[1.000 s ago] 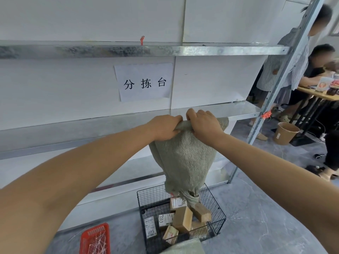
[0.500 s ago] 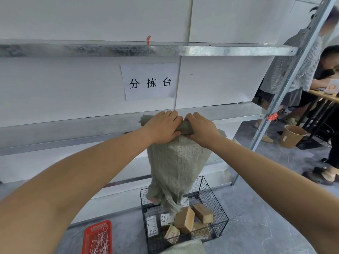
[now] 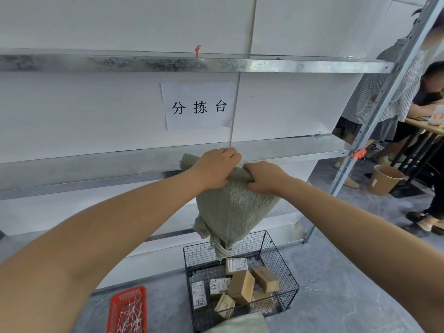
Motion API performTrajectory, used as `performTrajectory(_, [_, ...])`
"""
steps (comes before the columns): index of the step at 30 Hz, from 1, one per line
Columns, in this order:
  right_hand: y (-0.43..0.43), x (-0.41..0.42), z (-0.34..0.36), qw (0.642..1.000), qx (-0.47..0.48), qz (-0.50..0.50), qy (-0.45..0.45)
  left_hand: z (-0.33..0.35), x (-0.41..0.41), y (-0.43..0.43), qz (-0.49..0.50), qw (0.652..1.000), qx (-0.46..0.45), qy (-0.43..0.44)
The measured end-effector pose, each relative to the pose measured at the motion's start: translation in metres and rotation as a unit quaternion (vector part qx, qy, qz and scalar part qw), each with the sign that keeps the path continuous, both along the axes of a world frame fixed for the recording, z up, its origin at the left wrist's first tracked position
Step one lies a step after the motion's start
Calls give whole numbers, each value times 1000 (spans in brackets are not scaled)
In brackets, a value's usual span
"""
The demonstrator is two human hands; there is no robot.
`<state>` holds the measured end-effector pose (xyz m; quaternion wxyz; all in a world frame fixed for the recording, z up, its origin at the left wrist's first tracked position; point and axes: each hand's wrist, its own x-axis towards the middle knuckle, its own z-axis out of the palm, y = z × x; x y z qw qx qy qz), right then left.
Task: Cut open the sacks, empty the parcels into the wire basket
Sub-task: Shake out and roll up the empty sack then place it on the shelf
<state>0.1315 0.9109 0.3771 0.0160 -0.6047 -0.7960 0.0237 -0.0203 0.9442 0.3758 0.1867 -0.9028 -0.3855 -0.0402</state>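
Grey-green woven sack (image 3: pixel 236 212) hanging upended, seemingly emptied | left hand (image 3: pixel 213 169), right hand (image 3: pixel 264 179) gripping its end | brown parcels (image 3: pixel 241 284) lying in black wire basket (image 3: pixel 204 257)

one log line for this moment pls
step: emptying sack | left hand: grips sack top | right hand: grips sack top | sack mouth: hangs over wire basket | parcels: in basket
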Motion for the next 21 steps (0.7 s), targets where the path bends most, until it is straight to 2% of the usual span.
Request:
performTrajectory(4, [-3, 0, -7, 989, 124, 3, -74, 4, 1, -3, 59, 985, -161, -29])
performTrajectory(6, [-3, 2, -11, 985, 153, 14, -76, 6, 0, -2, 87, 975, -203, -40])
performTrajectory(9, [0, 4, -16, 988, 145, 17, -50, 6, -1, -2, 71, 986, -147, -31])
performTrajectory(13, [1, 8, -17, 996, 69, 22, 42, -3, -1, -1, 57, 998, -26, -20])
performTrajectory(16, [1, 10, -14, 995, 33, 38, 81, -8, -5, 2, 45, 999, 12, -9])
performTrajectory(18, [1, 12, -14, 994, 44, 43, 85, -10, -9, 4, 29, 999, 2, -17])
performTrajectory(21, [-3, 14, -21, 992, 113, 44, 38, -6, -10, 3, 27, 994, -97, -46])
